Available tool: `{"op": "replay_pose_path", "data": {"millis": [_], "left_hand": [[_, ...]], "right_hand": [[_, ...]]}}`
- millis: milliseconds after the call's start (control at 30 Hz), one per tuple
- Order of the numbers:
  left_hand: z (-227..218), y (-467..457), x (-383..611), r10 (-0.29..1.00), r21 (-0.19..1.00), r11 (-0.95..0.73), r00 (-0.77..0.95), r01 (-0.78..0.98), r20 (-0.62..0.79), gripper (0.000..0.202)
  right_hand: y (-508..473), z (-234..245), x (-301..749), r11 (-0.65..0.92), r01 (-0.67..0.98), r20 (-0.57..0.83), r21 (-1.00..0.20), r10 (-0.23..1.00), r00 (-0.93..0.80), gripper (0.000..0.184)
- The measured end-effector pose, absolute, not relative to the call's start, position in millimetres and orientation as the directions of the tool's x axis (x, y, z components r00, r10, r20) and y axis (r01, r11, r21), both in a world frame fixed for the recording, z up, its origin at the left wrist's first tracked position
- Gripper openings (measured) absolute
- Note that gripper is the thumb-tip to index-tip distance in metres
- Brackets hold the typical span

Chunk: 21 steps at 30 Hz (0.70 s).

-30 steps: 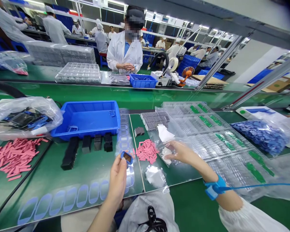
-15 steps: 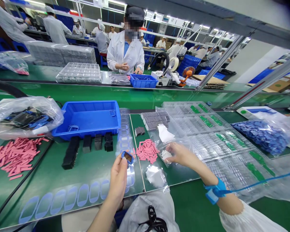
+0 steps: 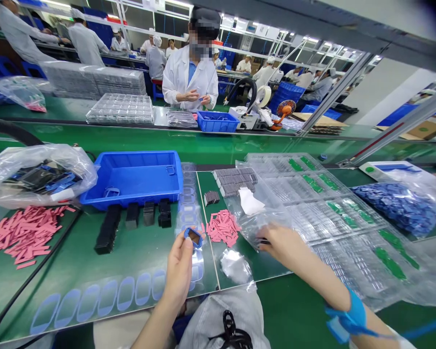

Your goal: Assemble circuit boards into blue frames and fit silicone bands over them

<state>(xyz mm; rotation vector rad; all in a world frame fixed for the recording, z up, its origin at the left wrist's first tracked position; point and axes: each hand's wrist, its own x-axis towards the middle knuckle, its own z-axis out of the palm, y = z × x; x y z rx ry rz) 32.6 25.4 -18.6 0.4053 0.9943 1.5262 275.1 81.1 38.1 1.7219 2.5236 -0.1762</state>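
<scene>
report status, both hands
Left hand pinching small blue-framed part. Right hand fingertips at clear bag, grip unclear. Pink strips on the mat between them.

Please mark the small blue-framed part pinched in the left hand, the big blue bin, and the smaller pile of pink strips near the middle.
blue-framed part (image 3: 193,236): head view, on its dark centre.
blue bin (image 3: 138,198): head view, on its front wall.
pink strip pile (image 3: 222,227): head view, middle of the heap.

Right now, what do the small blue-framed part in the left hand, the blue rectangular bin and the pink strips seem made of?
Small blue-framed part, pinched in the left hand: likely moulded plastic, matte rim around a dark centre. Blue rectangular bin: rigid plastic, smooth walls with soft sheen. Pink strips: perhaps foam or paper, flat and matte; too small to tell.
</scene>
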Motion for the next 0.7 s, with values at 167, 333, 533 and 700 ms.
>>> {"op": "replay_pose_path", "data": {"millis": [167, 333, 533, 700], "left_hand": [[-17.0, 25.6, 33.2, 0.923, 0.771, 0.084, -0.242, -0.632, -0.299, 0.042], [-18.4, 24.9, 33.0, 0.920, 0.771, 0.079, -0.251, -0.632, -0.300, 0.041], [-21.7, 25.2, 32.6, 0.933, 0.784, 0.047, -0.253, -0.619, -0.255, 0.038], [-21.6, 24.9, 33.0, 0.944, 0.793, 0.028, -0.244, -0.608, -0.221, 0.038]], "right_hand": [[49.1, 91.0, 280.9, 0.483, 0.871, 0.044, 0.089, 0.872, -0.488, 0.015], [94.5, 115.0, 254.8, 0.668, 0.720, 0.213, 0.187, 0.688, -0.694, 0.033], [173.9, 82.8, 196.4, 0.844, 0.514, 0.063, 0.152, 0.511, -0.857, 0.031], [188.5, 62.9, 151.1, 0.937, 0.325, -0.103, 0.130, 0.338, -0.935, 0.012]]}}
